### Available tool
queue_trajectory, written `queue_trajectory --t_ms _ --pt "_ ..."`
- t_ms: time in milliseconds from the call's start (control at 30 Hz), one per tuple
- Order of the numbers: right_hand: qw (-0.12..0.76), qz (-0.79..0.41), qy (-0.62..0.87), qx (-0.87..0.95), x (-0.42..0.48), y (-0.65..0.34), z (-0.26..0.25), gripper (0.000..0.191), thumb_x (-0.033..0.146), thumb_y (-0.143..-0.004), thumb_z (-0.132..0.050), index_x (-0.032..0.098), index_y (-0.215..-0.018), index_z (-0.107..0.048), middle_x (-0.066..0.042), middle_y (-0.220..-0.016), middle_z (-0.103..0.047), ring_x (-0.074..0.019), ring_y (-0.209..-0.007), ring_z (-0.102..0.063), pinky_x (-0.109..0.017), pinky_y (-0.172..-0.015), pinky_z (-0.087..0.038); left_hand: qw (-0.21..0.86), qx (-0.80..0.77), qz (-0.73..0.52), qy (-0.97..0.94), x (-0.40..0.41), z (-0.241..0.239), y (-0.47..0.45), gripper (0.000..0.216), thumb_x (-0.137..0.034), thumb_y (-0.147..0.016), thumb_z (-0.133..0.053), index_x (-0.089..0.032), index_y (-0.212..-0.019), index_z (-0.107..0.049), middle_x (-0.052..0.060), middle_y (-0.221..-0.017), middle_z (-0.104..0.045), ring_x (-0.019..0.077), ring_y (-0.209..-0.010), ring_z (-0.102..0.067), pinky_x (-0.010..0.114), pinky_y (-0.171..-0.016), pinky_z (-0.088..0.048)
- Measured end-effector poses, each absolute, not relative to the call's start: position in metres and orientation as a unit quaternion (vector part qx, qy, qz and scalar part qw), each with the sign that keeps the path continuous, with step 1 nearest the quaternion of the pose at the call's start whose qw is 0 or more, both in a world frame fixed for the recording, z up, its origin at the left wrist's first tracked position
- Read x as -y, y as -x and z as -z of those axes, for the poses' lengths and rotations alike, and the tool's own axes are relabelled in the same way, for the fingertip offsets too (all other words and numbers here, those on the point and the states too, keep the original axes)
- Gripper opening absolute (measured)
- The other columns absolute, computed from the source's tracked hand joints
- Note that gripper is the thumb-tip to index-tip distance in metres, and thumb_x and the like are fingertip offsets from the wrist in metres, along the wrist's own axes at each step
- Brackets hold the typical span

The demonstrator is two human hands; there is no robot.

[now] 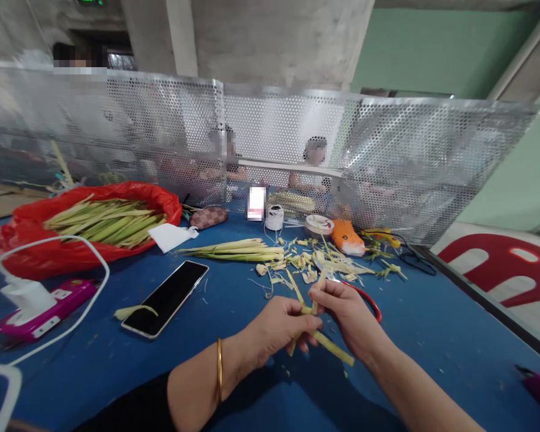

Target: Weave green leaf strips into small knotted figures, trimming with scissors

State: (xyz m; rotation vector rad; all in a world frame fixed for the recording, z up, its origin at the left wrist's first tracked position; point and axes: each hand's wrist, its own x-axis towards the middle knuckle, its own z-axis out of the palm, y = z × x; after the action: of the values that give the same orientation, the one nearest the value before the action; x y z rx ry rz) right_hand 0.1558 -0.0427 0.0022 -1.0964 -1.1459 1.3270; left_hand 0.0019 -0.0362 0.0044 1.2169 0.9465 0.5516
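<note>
Over the blue table, my left hand [284, 326] pinches pale green-yellow leaf strips [335, 349] where they cross, thumb on top. A gold bangle circles that wrist. My right hand [342, 303] has its thumb and fingers closed on the upright end of one strip, close above the crossing. One flat strip sticks out toward the lower right, another toward the upper left. Just beyond my right hand lie red-handled scissors [369, 300], partly hidden by it. Leaf scraps [306, 264] are scattered past my hands, and a bundle of long leaf strips [234, 249] lies beside them.
A red plastic bag [24, 240] full of leaf strips stands at the left. Nearer are a phone [166, 300], a purple power strip [67, 306] and a white cable. Thread [275, 218], a tape roll [319, 225] and an orange packet [347, 236] stand before a perforated metal screen [270, 126]; people sit behind it.
</note>
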Motion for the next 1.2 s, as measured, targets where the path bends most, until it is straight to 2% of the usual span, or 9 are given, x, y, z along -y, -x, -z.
queue_trajectory --t_ms 167,300,367,500,600,767,900,1000,1200 --pt "0.561 -0.493 0.480 0.459 0.037 -0.154 0.001 0.026 0.037 -0.068 -0.076 0.017 -0.060 -0.061 0.004 -0.053 -0.051 -0.0102 -0.052 -0.044 -0.024 -0.054 -0.037 0.697 -0.415 -0.250 -0.529 0.038 -0.003 -0.003 0.024 -0.035 -0.068 -0.070 -0.012 -0.074 -0.069 0.004 -0.062 -0.068 0.0078 -0.048 -0.055 0.018 -0.044 -0.034" --pt "0.575 -0.488 0.511 0.413 0.031 -0.159 0.000 0.035 0.047 -0.065 -0.075 0.018 -0.084 -0.070 -0.003 -0.075 -0.066 -0.0161 -0.063 -0.057 -0.028 -0.059 -0.043 0.700 -0.440 -0.318 -0.463 0.033 -0.009 0.003 0.035 -0.043 -0.071 -0.069 -0.012 -0.088 -0.070 0.007 -0.074 -0.072 0.0098 -0.058 -0.062 0.016 -0.045 -0.031" --pt "0.560 -0.481 0.529 0.418 0.033 -0.158 -0.002 0.035 0.043 -0.064 -0.075 0.018 -0.088 -0.070 -0.005 -0.081 -0.069 -0.0181 -0.069 -0.060 -0.028 -0.062 -0.044 0.701 -0.439 -0.369 -0.425 0.028 -0.017 0.009 0.038 -0.044 -0.072 -0.068 -0.013 -0.095 -0.069 0.010 -0.084 -0.073 0.0126 -0.070 -0.066 0.015 -0.045 -0.029" --pt "0.469 -0.534 0.487 0.507 0.045 -0.143 -0.002 0.022 0.036 -0.067 -0.073 0.018 -0.079 -0.070 -0.004 -0.078 -0.069 -0.0199 -0.076 -0.062 -0.029 -0.071 -0.045 0.688 -0.398 -0.440 -0.418 0.022 -0.027 0.016 0.030 -0.029 -0.072 -0.067 -0.013 -0.097 -0.069 0.012 -0.097 -0.073 0.0148 -0.084 -0.066 0.015 -0.044 -0.028" --pt "0.445 -0.514 0.445 0.584 0.052 -0.132 0.003 0.021 0.037 -0.072 -0.070 0.017 -0.079 -0.071 -0.004 -0.083 -0.068 -0.0214 -0.084 -0.059 -0.030 -0.077 -0.043 0.655 -0.401 -0.449 -0.457 0.021 -0.023 0.015 0.028 -0.025 -0.072 -0.066 -0.012 -0.096 -0.069 0.011 -0.093 -0.073 0.0129 -0.073 -0.065 0.015 -0.042 -0.030" --pt "0.464 -0.434 0.468 0.614 0.051 -0.129 0.013 0.032 0.042 -0.077 -0.064 0.016 -0.058 -0.061 -0.002 -0.066 -0.058 -0.0180 -0.069 -0.051 -0.030 -0.069 -0.040 0.648 -0.414 -0.437 -0.467 0.022 -0.013 0.010 0.021 -0.024 -0.069 -0.067 -0.011 -0.086 -0.068 0.010 -0.083 -0.073 0.0125 -0.063 -0.063 0.016 -0.040 -0.032" --pt "0.452 -0.448 0.430 0.641 0.052 -0.130 0.008 0.027 0.037 -0.076 -0.066 0.017 -0.059 -0.061 -0.003 -0.074 -0.061 -0.0198 -0.076 -0.054 -0.031 -0.075 -0.040 0.653 -0.412 -0.440 -0.458 0.020 -0.017 0.013 0.023 -0.030 -0.071 -0.067 -0.009 -0.082 -0.068 0.010 -0.075 -0.072 0.0140 -0.064 -0.065 0.016 -0.040 -0.033" --pt "0.444 -0.469 0.410 0.644 0.056 -0.129 0.002 0.028 0.038 -0.076 -0.068 0.018 -0.058 -0.061 -0.005 -0.078 -0.063 -0.0217 -0.083 -0.057 -0.032 -0.080 -0.040 0.652 -0.406 -0.452 -0.454 0.019 -0.018 0.014 0.025 -0.033 -0.070 -0.069 -0.009 -0.079 -0.068 0.012 -0.079 -0.073 0.0156 -0.068 -0.066 0.016 -0.041 -0.033" --pt "0.421 -0.492 0.384 0.658 0.061 -0.127 -0.001 0.028 0.039 -0.076 -0.069 0.018 -0.058 -0.065 -0.005 -0.081 -0.065 -0.0216 -0.088 -0.057 -0.033 -0.086 -0.041 0.646 -0.419 -0.460 -0.442 0.016 -0.013 0.012 0.028 -0.036 -0.069 -0.070 -0.010 -0.078 -0.070 0.008 -0.068 -0.069 0.0080 -0.047 -0.053 0.017 -0.038 -0.029"
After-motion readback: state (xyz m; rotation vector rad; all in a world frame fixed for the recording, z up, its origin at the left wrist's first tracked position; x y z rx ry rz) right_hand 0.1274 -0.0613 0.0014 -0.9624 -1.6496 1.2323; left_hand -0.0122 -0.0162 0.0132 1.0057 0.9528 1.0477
